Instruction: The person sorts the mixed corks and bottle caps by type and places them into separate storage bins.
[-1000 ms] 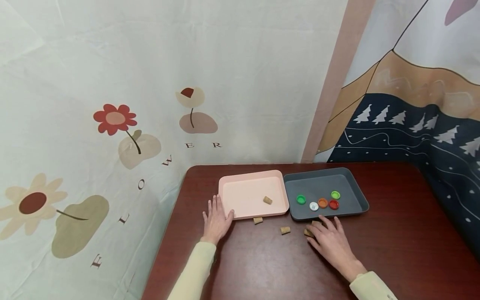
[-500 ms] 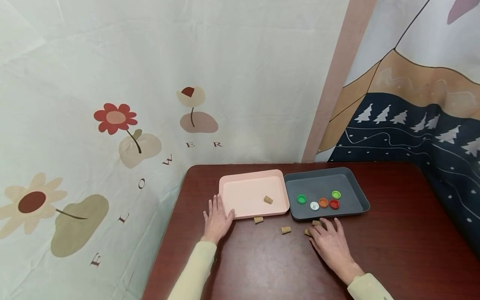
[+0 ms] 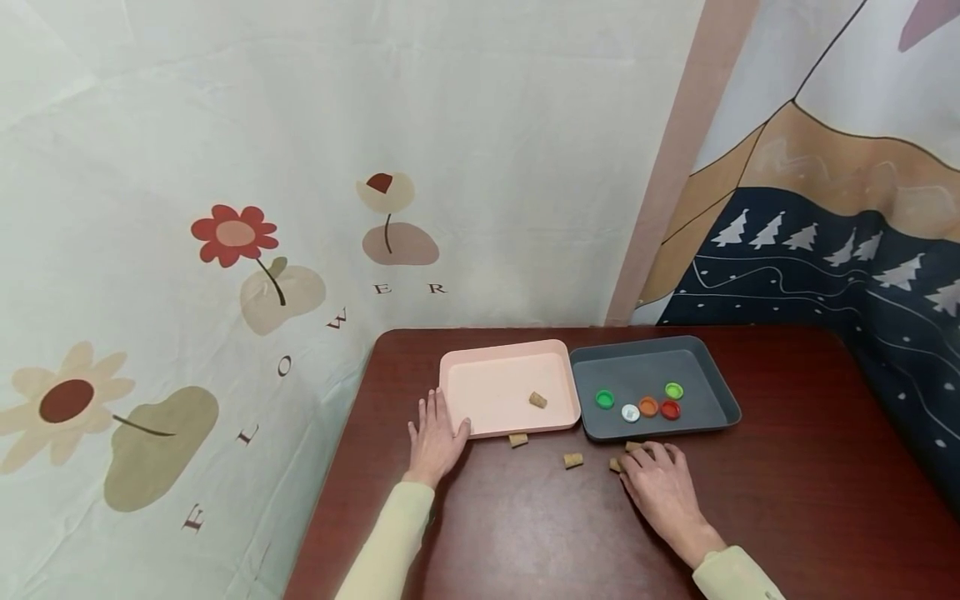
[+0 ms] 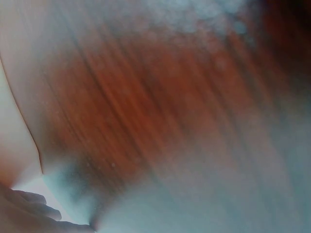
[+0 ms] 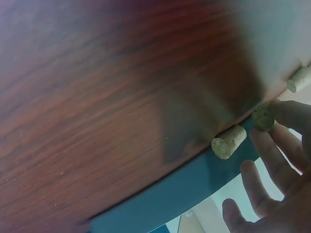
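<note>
My left hand (image 3: 437, 437) rests with straight fingers against the left edge of the pink tray (image 3: 495, 352), the thumb at its front rim. One cork (image 3: 537, 400) lies inside that tray. My right hand (image 3: 663, 492) is in front of the dark grey tray (image 3: 637, 358), its thumb and index finger pinching a cork (image 5: 263, 117), seen end-on in the right wrist view. Beside those fingers another cork (image 5: 229, 142) lies at the grey tray's front edge. Two more corks, one in the middle (image 3: 573, 460) and one by the pink tray (image 3: 518, 440), lie on the table.
Several bottle caps sit in the grey tray, among them a green cap (image 3: 604, 400), a white cap (image 3: 630, 413) and a red cap (image 3: 670, 409). Both trays stand side by side near the back of the brown table (image 3: 525, 533). Behind hangs a printed curtain (image 3: 510, 167).
The right hand has shifted slightly and its fingers have drawn in closer around the cork. My left hand stays at the pink tray. The head view has moved a little.
</note>
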`<action>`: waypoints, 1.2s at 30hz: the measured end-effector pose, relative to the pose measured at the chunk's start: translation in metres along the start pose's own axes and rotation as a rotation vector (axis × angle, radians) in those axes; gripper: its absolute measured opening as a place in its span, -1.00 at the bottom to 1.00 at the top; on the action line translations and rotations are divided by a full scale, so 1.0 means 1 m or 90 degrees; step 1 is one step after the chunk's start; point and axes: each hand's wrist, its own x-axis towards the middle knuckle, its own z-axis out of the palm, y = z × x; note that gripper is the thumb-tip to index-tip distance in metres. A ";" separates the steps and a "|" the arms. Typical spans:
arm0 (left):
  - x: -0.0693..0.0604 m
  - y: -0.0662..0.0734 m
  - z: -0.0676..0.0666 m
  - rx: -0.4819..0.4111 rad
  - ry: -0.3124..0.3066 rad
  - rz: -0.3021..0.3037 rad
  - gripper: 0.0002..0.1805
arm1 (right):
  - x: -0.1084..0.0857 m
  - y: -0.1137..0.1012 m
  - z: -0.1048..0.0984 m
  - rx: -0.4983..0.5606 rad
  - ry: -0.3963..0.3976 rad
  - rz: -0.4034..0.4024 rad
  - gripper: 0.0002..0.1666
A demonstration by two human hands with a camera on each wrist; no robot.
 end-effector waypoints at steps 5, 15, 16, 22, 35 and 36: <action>0.000 0.000 0.000 -0.003 0.002 -0.001 -0.01 | 0.003 -0.005 -0.002 0.052 0.024 0.038 -0.69; -0.003 0.000 0.001 -0.006 0.014 0.004 -0.01 | 0.023 -0.016 -0.008 0.133 0.077 0.101 -0.65; -0.003 0.000 0.000 -0.006 0.015 0.004 -0.01 | 0.026 -0.017 -0.008 0.138 0.083 0.104 -0.65; -0.002 0.002 0.000 -0.003 0.015 0.003 -0.01 | 0.041 -0.025 -0.008 0.171 0.109 0.113 -0.65; -0.002 0.002 0.001 -0.006 0.020 0.000 -0.01 | 0.074 -0.043 -0.003 0.223 0.080 0.153 -0.68; -0.002 0.002 0.001 -0.008 0.019 -0.001 -0.01 | 0.078 -0.044 -0.002 0.224 0.078 0.153 -0.68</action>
